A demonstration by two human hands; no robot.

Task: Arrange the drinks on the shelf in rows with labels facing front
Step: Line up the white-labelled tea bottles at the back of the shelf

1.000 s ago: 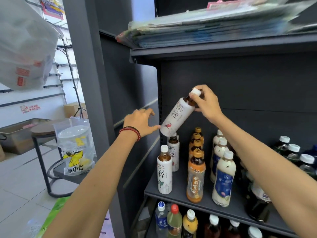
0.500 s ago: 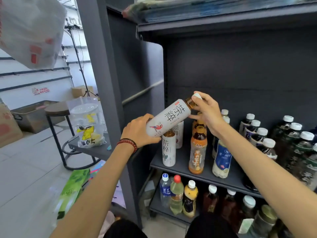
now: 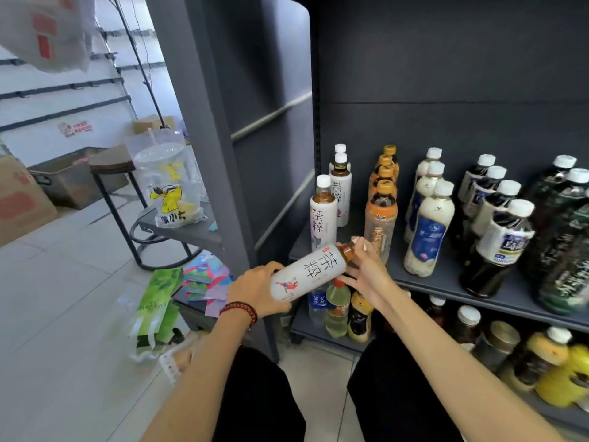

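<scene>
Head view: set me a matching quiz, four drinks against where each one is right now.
Drinks:
1. bird-label white tea bottle
2. front orange-capped bottle
3. front milky blue-label bottle
4. red-capped green bottle

Places:
A. on the lower shelf
B. tilted, off the shelves
C. upper shelf, second row from left
D. upper shelf, third row from left

Pairs: 1-B, 2-C, 3-D, 4-A

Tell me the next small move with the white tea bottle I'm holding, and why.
Probably tip it upright, label outward. The white tea bottle lies slanted in front of the shelf, left hand at its base, right hand at its neck, while the matching row stands upright beside the orange-capped bottles.
</scene>
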